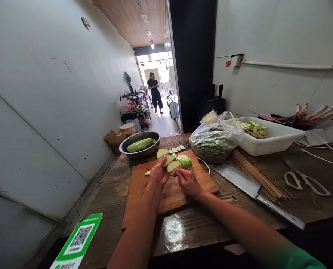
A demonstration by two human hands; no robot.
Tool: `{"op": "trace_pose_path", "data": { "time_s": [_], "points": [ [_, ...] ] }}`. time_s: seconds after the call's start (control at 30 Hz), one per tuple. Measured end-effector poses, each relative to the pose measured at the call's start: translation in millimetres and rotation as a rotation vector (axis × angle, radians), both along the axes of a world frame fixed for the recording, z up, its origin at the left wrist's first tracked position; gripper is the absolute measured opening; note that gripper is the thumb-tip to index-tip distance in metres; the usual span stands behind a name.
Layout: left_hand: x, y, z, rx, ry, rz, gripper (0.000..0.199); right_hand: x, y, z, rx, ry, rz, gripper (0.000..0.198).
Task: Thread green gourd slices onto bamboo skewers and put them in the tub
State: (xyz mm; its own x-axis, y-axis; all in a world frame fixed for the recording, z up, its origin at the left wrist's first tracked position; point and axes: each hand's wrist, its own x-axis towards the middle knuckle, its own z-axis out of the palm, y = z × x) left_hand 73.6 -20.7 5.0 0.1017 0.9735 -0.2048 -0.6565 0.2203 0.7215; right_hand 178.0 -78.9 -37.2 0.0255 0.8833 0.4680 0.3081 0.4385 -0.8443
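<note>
Over the wooden cutting board (132,203), my left hand (158,175) grips half-round zucchini slices (169,160) with green rims and pale flesh. A thin stick end pokes out past the farthest slice. Close beside it, my right hand (188,181) is closed in a pinch at the near side of the slices, on a bamboo skewer mostly hidden by fingers and slices. More cut zucchini (186,163) lies on the board just beyond my hands, with small end pieces (178,149) at its far edge. One pale piece (147,173) rests left of my left hand.
A metal bowl (124,152) holds a whole zucchini (139,145). Right of the board lie a cleaver (239,180), loose bamboo skewers (257,173) and scissors (306,181). Behind stand a plastic bag of greens (215,144) and a white tub (278,140). A person (154,91) stands near the doorway.
</note>
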Motion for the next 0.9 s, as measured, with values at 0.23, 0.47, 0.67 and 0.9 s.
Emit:
{"op": "trace_pose_path", "data": {
  "time_s": [0.23, 0.47, 0.67, 0.9],
  "points": [
    [-19.7, 11.0, 0.5, 0.100, 0.074, 0.097, 0.020, -0.7, -0.7, -5.0, 0.061, -0.100, 0.017, 0.026],
    [-29.8, 17.5, -0.3, 0.127, 0.058, 0.162, 0.009, 1.1, -2.1, -6.9, 0.032, -0.205, 0.056, 0.024],
    [-24.1, 19.5, -5.5, 0.083, 0.096, 0.131, 0.013, 2.2, -1.7, -6.6, 0.036, -0.177, 0.049, 0.023],
    [-30.1, 17.7, -0.5, 0.205, 0.227, 0.262, 0.013, 9.9, 4.8, -3.3, 0.015, -0.112, 0.008, 0.025]
  ]
}}
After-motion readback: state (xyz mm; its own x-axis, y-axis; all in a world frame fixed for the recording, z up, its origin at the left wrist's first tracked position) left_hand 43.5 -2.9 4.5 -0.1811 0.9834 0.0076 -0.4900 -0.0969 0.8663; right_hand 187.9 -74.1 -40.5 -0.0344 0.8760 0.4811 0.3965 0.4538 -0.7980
